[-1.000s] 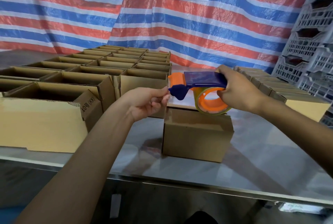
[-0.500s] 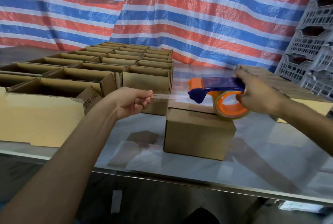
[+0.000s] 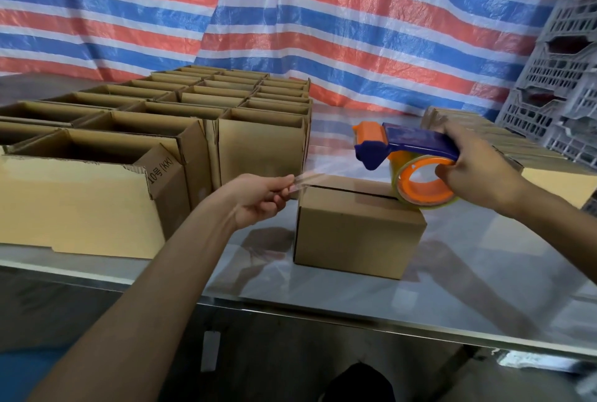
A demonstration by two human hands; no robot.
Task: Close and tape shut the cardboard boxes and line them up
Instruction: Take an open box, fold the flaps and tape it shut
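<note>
The left hand [image 3: 258, 198] pinches the free end of the clear tape [image 3: 310, 177]. The right hand [image 3: 475, 172] grips the tape dispenser [image 3: 416, 146], fingers hooked through the roll's orange core. The strip is stretched in the air over the closed box [image 3: 355, 233]. If the hands drop unevenly, it could twist, stick to itself or land off the top seam, and the light box might skid on the shiny worktop [image 3: 452, 298]. The box sits just at 4 o'clock of the left hand and 8 o'clock of the right. The roll appears to rest on the box's top right edge.
</note>
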